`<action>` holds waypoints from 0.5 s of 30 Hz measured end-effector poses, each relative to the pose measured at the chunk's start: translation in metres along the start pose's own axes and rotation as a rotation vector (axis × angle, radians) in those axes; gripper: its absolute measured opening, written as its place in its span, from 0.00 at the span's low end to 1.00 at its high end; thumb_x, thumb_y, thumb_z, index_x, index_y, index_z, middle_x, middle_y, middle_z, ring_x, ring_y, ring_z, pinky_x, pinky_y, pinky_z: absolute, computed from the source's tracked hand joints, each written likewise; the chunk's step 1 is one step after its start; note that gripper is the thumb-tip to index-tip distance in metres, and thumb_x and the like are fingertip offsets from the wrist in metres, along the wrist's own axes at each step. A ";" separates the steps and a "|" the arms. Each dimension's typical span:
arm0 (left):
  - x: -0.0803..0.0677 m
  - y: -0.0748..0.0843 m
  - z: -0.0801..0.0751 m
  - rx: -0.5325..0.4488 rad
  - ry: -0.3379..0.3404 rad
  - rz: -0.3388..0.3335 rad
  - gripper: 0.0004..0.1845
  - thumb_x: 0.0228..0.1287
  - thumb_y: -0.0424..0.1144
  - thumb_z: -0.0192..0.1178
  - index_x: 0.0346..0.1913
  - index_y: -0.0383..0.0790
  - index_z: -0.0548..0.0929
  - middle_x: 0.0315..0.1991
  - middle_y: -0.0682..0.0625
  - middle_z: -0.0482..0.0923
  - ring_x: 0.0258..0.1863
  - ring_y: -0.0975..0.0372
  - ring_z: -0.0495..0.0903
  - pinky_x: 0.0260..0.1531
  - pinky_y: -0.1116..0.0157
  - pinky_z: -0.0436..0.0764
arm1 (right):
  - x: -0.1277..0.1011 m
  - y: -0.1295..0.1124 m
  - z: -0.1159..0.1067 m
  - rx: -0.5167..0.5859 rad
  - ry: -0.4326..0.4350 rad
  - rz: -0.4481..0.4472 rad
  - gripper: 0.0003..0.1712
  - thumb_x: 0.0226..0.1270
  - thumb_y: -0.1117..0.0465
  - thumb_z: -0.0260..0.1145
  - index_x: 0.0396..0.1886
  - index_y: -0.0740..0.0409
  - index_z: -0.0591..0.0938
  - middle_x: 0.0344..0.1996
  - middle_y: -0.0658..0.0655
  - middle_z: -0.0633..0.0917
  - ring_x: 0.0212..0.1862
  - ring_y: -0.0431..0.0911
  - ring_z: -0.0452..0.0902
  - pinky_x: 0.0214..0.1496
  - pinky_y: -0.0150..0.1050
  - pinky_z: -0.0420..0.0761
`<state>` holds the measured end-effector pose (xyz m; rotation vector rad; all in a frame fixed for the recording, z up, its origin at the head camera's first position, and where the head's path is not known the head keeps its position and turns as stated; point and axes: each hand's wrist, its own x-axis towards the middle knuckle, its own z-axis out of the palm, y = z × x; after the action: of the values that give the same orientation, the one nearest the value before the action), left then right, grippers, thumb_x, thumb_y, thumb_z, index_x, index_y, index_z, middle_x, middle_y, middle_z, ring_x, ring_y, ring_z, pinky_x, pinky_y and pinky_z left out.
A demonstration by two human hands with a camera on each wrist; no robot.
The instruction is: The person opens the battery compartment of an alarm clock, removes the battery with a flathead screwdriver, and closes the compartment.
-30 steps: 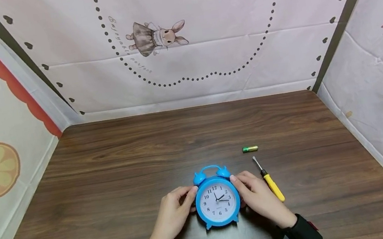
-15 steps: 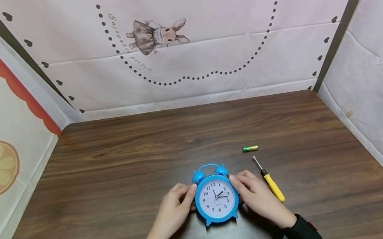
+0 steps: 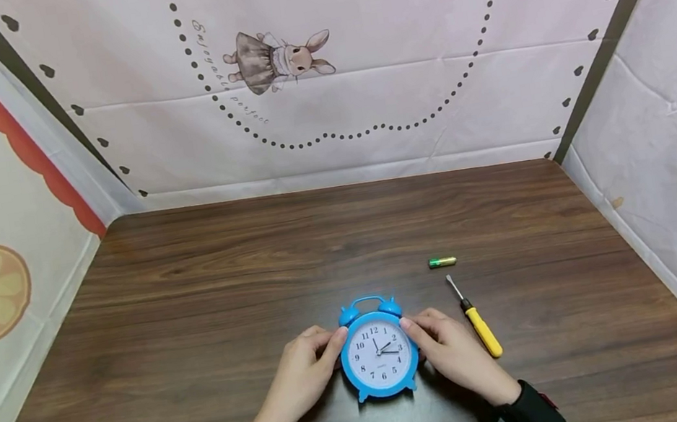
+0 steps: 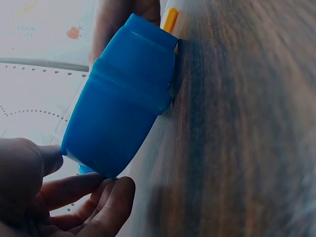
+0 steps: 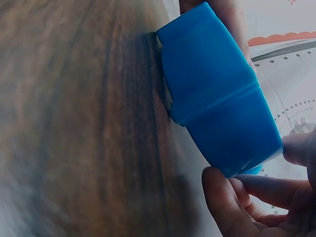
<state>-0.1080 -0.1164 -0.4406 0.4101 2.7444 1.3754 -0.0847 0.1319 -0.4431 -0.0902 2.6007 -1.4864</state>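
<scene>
Two hands on one blue alarm clock [image 3: 379,353], standing near the front edge of the tabletop [image 3: 205,282]. Left hand [image 3: 301,380] curled round the left rim, right hand [image 3: 455,354] round the right — fingers [image 4: 106,197] gripping the case. Probably light, stiff, smooth plastic; best held by the rim, off the glass face. Further right: a yellow screwdriver [image 3: 477,320] and a battery [image 3: 442,262].
</scene>
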 end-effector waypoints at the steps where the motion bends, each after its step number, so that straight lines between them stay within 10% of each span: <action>1: 0.000 0.000 0.000 0.006 0.002 0.003 0.17 0.75 0.51 0.57 0.35 0.48 0.91 0.30 0.59 0.78 0.32 0.67 0.76 0.36 0.66 0.76 | 0.000 0.000 0.001 0.001 0.000 0.003 0.26 0.79 0.42 0.54 0.56 0.57 0.85 0.40 0.53 0.78 0.34 0.44 0.75 0.34 0.37 0.76; 15: 0.001 -0.001 0.002 0.049 0.027 0.030 0.22 0.75 0.52 0.58 0.21 0.52 0.86 0.25 0.60 0.77 0.27 0.68 0.75 0.30 0.68 0.73 | 0.001 -0.001 0.006 -0.081 0.022 0.020 0.27 0.80 0.44 0.54 0.57 0.60 0.84 0.38 0.53 0.78 0.35 0.44 0.72 0.36 0.39 0.72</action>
<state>-0.1085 -0.1156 -0.4429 0.4398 2.8096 1.3317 -0.0848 0.1265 -0.4454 -0.0568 2.6717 -1.3835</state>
